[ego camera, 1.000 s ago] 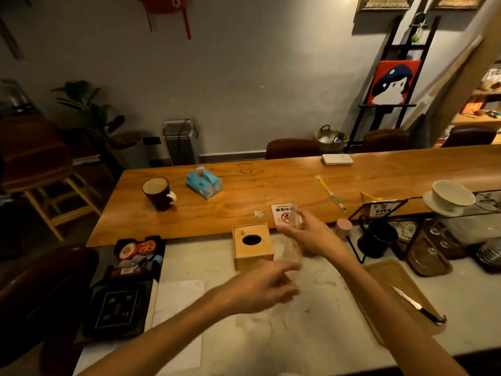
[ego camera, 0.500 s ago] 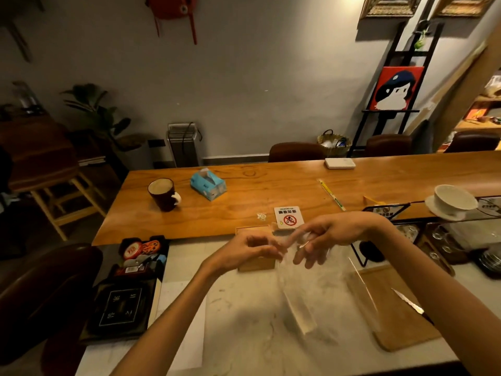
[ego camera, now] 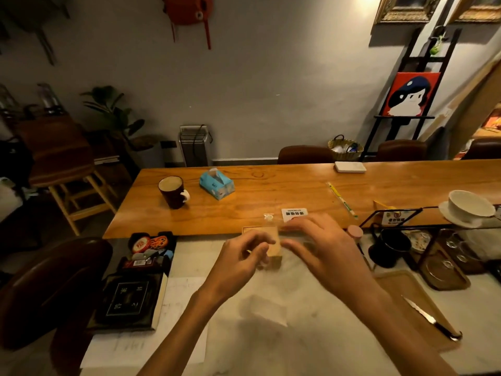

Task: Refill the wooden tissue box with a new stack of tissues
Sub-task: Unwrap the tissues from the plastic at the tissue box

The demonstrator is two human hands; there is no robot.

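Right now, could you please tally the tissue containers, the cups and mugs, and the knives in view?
Tissue containers: 2, blue tissue pack, wooden tissue box
Cups and mugs: 3, dark mug, white cup, black cup
Knife: 1
Total: 6

Seemingly tan box point(ego camera: 275, 253), dark-red mug point(ego camera: 173, 194)

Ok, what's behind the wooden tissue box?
A white sign on the wooden counter, partly covered by the right hand. The left hand hides much of the wooden tissue box.
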